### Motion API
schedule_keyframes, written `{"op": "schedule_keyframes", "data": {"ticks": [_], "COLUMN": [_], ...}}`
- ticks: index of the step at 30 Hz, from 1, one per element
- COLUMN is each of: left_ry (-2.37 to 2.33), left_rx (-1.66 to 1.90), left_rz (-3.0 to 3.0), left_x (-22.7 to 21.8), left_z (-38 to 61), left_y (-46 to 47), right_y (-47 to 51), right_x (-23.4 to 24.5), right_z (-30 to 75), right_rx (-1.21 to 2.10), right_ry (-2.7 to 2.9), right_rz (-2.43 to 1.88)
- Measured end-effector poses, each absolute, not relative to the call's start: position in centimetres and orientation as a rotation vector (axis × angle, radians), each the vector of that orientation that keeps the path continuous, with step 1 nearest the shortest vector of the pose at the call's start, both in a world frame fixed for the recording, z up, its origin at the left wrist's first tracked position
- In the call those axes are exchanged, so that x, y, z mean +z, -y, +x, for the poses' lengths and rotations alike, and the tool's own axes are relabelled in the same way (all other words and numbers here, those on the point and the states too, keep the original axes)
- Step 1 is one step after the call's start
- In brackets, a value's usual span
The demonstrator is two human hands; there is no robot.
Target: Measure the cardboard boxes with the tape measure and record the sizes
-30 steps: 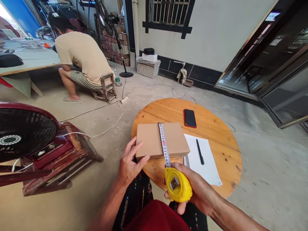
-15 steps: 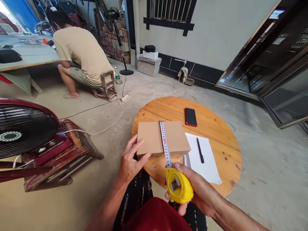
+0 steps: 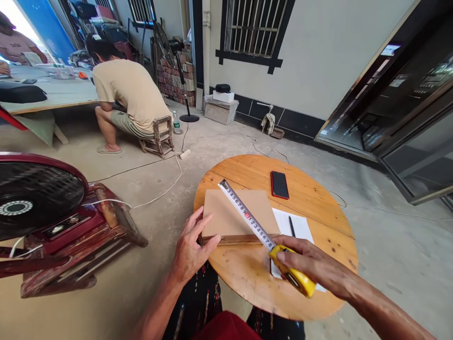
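A flat brown cardboard box (image 3: 230, 215) lies on a round wooden table (image 3: 311, 198). My left hand (image 3: 191, 248) rests on the box's near left corner, fingers spread against it. My right hand (image 3: 311, 267) is closed round a yellow tape measure (image 3: 295, 278) held over the table's near side. Its white tape blade (image 3: 246, 215) runs slantwise up and left across the box top, its tip at the box's far edge.
On the table lie a red-cased phone (image 3: 279, 184), a white sheet of paper (image 3: 299, 229) and a black pen (image 3: 292, 225). A dark red fan (image 3: 35, 193) stands at the left. Farther back a person (image 3: 129, 94) sits on a low stool. Cables cross the concrete floor.
My right hand has swung to the right with the tape measure and turned it on its side. The blade lay straight across the box; now it crosses it at a slant. The left hand stays put.
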State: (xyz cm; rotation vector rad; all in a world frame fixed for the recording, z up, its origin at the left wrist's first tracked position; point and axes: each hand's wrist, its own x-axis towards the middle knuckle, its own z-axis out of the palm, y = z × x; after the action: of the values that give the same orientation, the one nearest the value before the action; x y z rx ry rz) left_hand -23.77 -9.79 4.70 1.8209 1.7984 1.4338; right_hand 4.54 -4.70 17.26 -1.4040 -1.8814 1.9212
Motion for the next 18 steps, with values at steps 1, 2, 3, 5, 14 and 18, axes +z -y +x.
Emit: {"op": "schedule_keyframes", "data": {"ticks": [1, 2, 3, 5, 14, 18], "left_ry": [-1.828, -1.858, -1.875, -1.843, -1.627, -1.544], "left_rx": [1.445, 1.48, 1.533, 1.635, 1.65, 1.648], "left_rz": [1.803, 1.77, 1.72, 1.58, 1.073, 1.042], "left_x": [5.1, 5.6, 6.1, 7.2, 9.3, 9.4], "left_z": [-23.7, -23.7, -23.7, -23.7, -24.1, -24.0], "left_y": [10.0, 10.2, 10.5, 11.0, 11.3, 10.9], "right_y": [4.5, 4.4, 4.4, 4.7, 6.1, 6.1], "right_x": [17.5, 17.7, 17.7, 17.6, 18.2, 18.4], "right_z": [4.9, 5.1, 5.2, 5.4, 5.4, 5.5], "right_rx": [1.905, 1.887, 1.873, 1.845, 1.642, 1.536], "right_ry": [1.946, 2.003, 2.052, 2.129, 2.302, 2.378], "right_rz": [-1.407, -1.413, -1.418, -1.431, -1.602, -1.629]}}
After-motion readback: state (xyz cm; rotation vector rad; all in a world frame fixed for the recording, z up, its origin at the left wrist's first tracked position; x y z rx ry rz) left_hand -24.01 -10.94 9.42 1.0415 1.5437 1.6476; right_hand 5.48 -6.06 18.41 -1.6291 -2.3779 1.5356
